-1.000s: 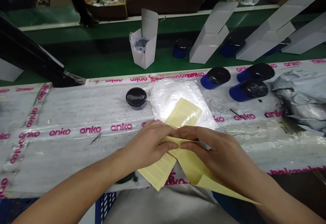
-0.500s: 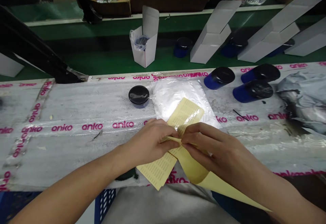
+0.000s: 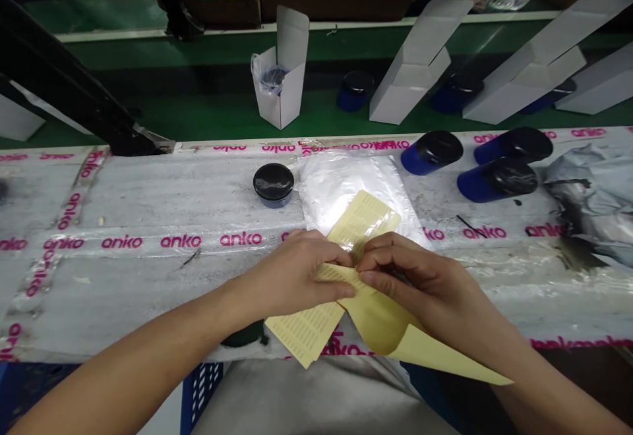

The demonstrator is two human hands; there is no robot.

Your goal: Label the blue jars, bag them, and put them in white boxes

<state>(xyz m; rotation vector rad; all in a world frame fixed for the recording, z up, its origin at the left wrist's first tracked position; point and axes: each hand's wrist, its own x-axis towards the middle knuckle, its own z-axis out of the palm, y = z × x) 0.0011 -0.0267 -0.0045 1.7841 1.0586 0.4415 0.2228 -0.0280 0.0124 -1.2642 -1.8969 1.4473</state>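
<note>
My left hand (image 3: 299,273) pinches a yellow sticker sheet (image 3: 380,323) between thumb and fingers. Facing it, my right hand (image 3: 420,280) has its fingertips closed on the same sheet's edge; whether a single sticker is between them is hidden. The sheet curls down under my right hand and forearm. Beneath lie more printed yellow sheets (image 3: 307,331), one strip (image 3: 366,214) reaching onto a flat silvery bag (image 3: 341,174). Just beyond my left hand stands a small round container with a glossy black top (image 3: 273,184).
Several blue jars with black lids (image 3: 431,151) lie at the right, beside a crumpled grey plastic bag (image 3: 593,184). On the green shelf stand open white boxes (image 3: 281,92). A black post (image 3: 93,99) rises at the left. A blue basket (image 3: 202,389) sits below the table edge.
My fingers have shifted on the yellow sheet, and more of its printed face shows between them. The sheet's lower right end has swung up slightly. The view has moved a little.
</note>
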